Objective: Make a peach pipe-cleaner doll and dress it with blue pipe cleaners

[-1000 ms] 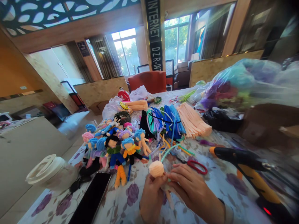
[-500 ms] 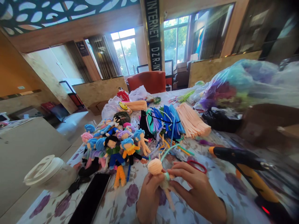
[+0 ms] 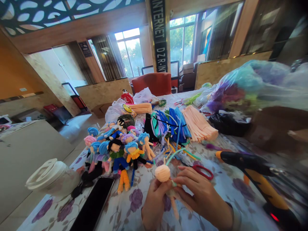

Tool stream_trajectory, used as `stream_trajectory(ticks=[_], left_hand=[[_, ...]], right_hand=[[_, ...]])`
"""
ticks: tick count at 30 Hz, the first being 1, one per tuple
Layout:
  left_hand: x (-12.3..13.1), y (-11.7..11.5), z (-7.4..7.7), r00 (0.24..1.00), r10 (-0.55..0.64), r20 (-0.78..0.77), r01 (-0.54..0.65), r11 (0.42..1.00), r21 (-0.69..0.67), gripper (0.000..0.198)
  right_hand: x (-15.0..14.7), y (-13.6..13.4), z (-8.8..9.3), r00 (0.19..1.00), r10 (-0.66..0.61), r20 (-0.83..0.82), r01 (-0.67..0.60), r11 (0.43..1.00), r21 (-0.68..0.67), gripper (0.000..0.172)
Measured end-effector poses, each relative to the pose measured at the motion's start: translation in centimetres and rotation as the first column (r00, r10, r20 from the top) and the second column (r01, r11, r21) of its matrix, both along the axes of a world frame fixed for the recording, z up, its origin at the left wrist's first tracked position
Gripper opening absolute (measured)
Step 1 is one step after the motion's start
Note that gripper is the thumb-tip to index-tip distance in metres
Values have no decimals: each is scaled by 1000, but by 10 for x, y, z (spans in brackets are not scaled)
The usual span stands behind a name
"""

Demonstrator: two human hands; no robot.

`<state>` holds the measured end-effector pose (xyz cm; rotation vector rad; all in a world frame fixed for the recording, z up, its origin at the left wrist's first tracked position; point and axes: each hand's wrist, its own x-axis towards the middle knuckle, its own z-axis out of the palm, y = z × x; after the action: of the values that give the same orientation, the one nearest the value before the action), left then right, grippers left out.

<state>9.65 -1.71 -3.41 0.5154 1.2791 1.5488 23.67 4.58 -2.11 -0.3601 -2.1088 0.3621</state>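
Note:
A peach pipe-cleaner doll (image 3: 162,173) with a round head and thin legs is gripped below the head by my left hand (image 3: 155,202). My right hand (image 3: 202,192) pinches a mint-green pipe cleaner (image 3: 174,183) against the doll's upper body, its fingers bent and close to my left thumb. Part of the doll's body is hidden behind my fingers. Left of my hands lies a pile of finished-looking dolls (image 3: 116,155) with blue, black and pink hair. Red-handled scissors (image 3: 203,172) lie just beyond my right hand.
Bundles of blue pipe cleaners (image 3: 176,123) and peach pipe cleaners (image 3: 198,123) lie ahead. A black and orange glue gun (image 3: 255,179) is at right. At left are a phone (image 3: 93,205) and a white lidded container (image 3: 51,176). Plastic bags (image 3: 255,83) stand at back right.
The doll has shifted slightly right and down in my hands, and its legs have swung a little. Less of the mint-green band shows between my fingers now.

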Motion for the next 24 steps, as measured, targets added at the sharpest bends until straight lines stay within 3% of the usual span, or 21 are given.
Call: stream_trajectory(ticks=[6,11,14,18,24], left_hand=[[2,3,15,973,-73,219,64,997,47,14],[-1,4,16,949,-50,311,53,999,1,10],[-2,4,16,953,-66,296,70,998,-5,10],[1,4,20,963,-86,257,92,996,-12,13],[4,4,23,978,-82,190,91,995,-39,16]], right_hand=[[7,-2,7,999,-48,-22,42,974,-222,17],[14,0,17,996,-69,-60,42,928,-371,14],[11,-1,15,996,-76,-54,52,935,-351,10],[6,-4,8,995,-97,11,97,966,-241,30],[1,-2,6,998,-67,-20,65,995,-78,17]])
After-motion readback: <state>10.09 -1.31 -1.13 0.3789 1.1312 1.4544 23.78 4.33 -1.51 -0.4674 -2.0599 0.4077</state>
